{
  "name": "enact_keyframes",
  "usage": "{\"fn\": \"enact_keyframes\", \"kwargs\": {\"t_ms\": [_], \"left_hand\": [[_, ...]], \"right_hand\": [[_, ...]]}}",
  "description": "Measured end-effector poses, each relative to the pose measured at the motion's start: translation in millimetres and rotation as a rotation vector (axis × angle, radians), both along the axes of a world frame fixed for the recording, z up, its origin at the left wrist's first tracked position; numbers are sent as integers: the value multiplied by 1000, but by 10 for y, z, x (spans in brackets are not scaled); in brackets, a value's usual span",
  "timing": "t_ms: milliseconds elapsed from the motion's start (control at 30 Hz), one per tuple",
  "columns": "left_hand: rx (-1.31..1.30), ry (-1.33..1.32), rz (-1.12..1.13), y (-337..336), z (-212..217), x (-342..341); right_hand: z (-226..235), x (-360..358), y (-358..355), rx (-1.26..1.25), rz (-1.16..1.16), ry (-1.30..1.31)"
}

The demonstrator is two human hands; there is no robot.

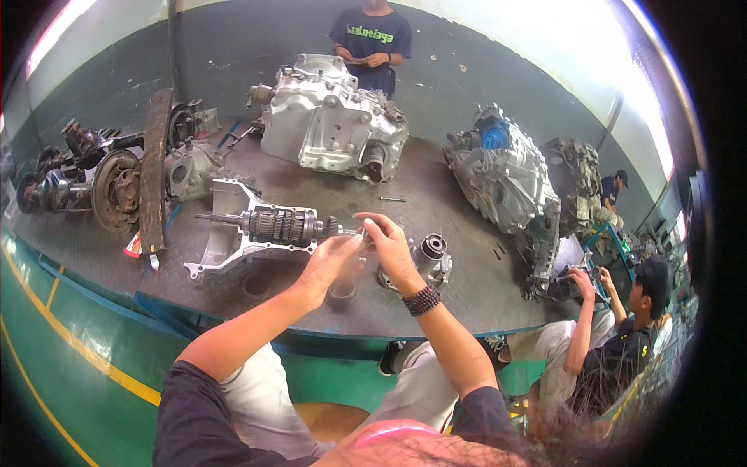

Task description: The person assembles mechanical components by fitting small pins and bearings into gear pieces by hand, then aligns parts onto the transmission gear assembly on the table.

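Note:
My left hand (334, 261) and my right hand (389, 245) meet above the near part of the workbench, fingertips pinched close together. Whatever lies between them is too small and hidden to make out. Just left of my hands sits an open half of a gearbox housing (220, 253), pale metal, with a gear shaft (284, 226) lying lengthwise in it. The shaft's right end runs toward my fingers. Beyond my right hand stands a round metal housing part (433, 247) with a dark bearing on top. A beaded bracelet (422, 301) circles my right wrist.
A large silver gearbox (331, 117) fills the bench's far middle; another (502, 175) stands right. Rusty brake and axle parts (117, 187) crowd the left. A small metal pin (392, 199) lies mid-bench. One person (372, 39) stands behind; another (622, 342) works at the right.

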State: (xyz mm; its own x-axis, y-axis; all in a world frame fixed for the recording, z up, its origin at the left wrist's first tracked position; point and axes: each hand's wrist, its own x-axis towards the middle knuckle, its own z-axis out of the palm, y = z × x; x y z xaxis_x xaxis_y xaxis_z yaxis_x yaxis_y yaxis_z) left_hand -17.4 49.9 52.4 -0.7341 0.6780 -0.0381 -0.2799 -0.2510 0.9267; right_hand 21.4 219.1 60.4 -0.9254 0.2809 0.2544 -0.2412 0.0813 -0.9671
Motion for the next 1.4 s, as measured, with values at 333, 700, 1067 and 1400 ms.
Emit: {"fn": "enact_keyframes", "kwargs": {"t_ms": [333, 700, 1067, 1400], "left_hand": [[35, 15, -91, -106, -27, -119], [98, -51, 74, -113, 23, -92], [68, -95, 97, -92, 32, -115], [-4, -4, 132, 34, -65, -125]], "right_hand": [[-145, 29, 133, 24, 60, -79], [-121, 134, -16, 289, -68, -94], [51, 159, -121, 260, -97, 49], [-131, 208, -185, 211, 180, -21]]}}
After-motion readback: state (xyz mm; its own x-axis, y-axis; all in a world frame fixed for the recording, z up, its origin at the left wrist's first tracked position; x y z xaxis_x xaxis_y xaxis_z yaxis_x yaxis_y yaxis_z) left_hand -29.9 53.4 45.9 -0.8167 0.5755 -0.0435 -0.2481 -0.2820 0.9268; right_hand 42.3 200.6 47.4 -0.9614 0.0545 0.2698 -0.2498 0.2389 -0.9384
